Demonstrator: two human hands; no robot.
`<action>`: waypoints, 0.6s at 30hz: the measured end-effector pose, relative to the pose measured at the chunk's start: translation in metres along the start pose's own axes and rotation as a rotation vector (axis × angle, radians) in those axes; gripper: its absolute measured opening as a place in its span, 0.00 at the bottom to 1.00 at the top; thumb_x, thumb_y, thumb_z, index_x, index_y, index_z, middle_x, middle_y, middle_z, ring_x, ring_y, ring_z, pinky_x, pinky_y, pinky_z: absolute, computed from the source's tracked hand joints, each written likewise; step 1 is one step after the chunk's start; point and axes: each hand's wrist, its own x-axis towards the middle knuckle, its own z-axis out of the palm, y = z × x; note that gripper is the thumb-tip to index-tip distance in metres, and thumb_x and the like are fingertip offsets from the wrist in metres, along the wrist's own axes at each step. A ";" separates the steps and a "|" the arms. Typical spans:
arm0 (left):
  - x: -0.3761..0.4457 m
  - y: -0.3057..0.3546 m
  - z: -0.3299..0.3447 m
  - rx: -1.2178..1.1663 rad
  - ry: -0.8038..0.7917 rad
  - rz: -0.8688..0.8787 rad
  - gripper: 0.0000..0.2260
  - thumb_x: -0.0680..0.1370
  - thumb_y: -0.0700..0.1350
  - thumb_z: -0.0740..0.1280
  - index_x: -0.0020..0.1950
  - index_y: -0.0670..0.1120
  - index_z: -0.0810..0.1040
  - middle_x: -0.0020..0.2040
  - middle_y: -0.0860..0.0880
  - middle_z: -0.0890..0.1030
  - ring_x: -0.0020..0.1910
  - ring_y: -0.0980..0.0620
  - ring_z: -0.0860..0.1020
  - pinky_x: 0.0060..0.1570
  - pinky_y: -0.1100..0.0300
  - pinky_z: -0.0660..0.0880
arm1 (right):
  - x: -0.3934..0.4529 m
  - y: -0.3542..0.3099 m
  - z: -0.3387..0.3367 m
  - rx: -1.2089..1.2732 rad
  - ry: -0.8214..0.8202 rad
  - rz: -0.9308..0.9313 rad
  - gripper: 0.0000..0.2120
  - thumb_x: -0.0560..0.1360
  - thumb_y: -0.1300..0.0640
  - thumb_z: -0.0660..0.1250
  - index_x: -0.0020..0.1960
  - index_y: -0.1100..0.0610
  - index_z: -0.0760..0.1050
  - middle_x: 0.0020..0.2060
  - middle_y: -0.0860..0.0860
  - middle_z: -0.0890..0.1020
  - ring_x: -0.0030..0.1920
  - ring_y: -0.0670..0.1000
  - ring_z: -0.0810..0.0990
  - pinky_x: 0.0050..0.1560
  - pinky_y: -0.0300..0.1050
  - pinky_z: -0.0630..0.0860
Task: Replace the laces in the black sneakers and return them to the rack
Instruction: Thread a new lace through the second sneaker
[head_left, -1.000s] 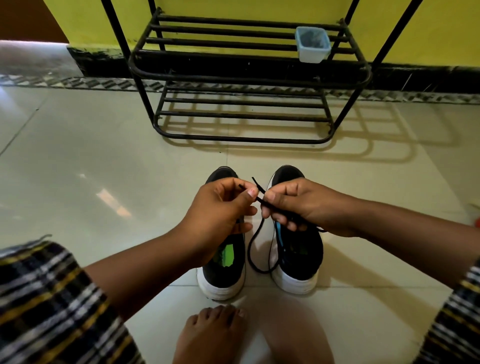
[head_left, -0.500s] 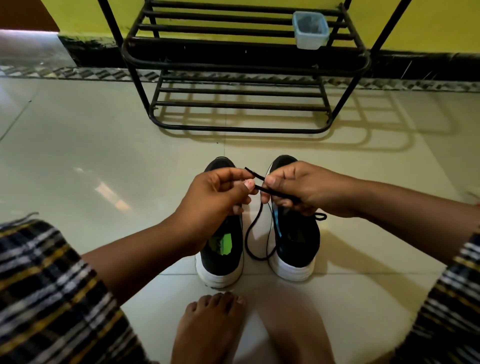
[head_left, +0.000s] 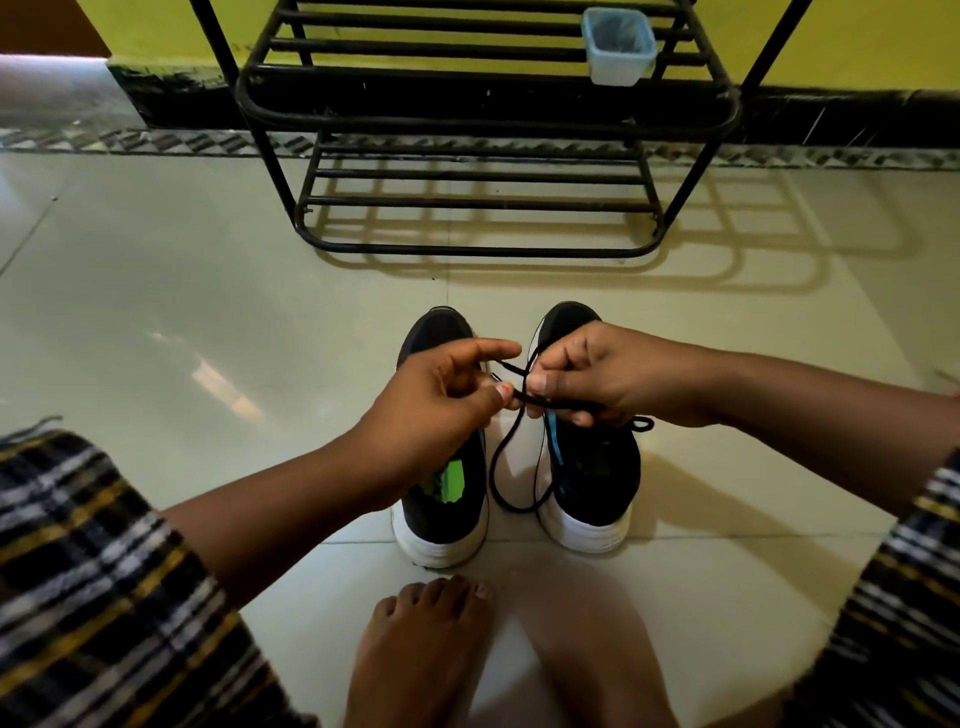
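Two black sneakers with white soles stand side by side on the tiled floor, toes toward the rack: the left sneaker (head_left: 441, 499) with a green insole patch, the right sneaker (head_left: 592, 478) with a blue trim. A black lace (head_left: 506, 467) loops down between them. My left hand (head_left: 441, 395) pinches the lace near its end, forefinger stretched out. My right hand (head_left: 597, 379) grips the lace just to the right, over the right sneaker. Both hands hide the sneakers' eyelets.
A black metal shoe rack (head_left: 483, 202) stands against the yellow wall ahead, with a small pale plastic tub (head_left: 618, 47) on its upper shelf. My bare foot (head_left: 421, 644) rests on the floor just behind the sneakers. Checked cloth covers both knees.
My hands shifted slightly; my left forefinger has stretched out above the lace, and the lace end now crosses between the two hands. The sneakers have not moved.
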 end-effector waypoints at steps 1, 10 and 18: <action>0.006 -0.003 -0.004 0.035 0.000 0.039 0.15 0.66 0.57 0.61 0.50 0.57 0.76 0.40 0.54 0.83 0.32 0.48 0.82 0.25 0.53 0.76 | 0.000 0.000 0.000 -0.016 -0.003 0.007 0.14 0.78 0.50 0.60 0.43 0.57 0.79 0.24 0.50 0.71 0.26 0.48 0.65 0.27 0.38 0.62; 0.003 0.062 -0.127 -0.378 0.326 0.338 0.11 0.80 0.43 0.61 0.61 0.48 0.77 0.45 0.53 0.83 0.41 0.61 0.80 0.41 0.66 0.75 | 0.000 -0.002 -0.002 -0.061 -0.024 0.032 0.14 0.79 0.50 0.61 0.41 0.56 0.78 0.24 0.51 0.72 0.26 0.50 0.64 0.28 0.41 0.62; -0.007 0.086 -0.155 -0.677 0.425 0.418 0.06 0.77 0.40 0.66 0.49 0.48 0.82 0.36 0.56 0.82 0.34 0.66 0.77 0.34 0.75 0.70 | 0.000 -0.007 -0.003 -0.044 -0.055 0.038 0.14 0.78 0.49 0.62 0.43 0.58 0.79 0.23 0.50 0.72 0.23 0.46 0.66 0.25 0.37 0.63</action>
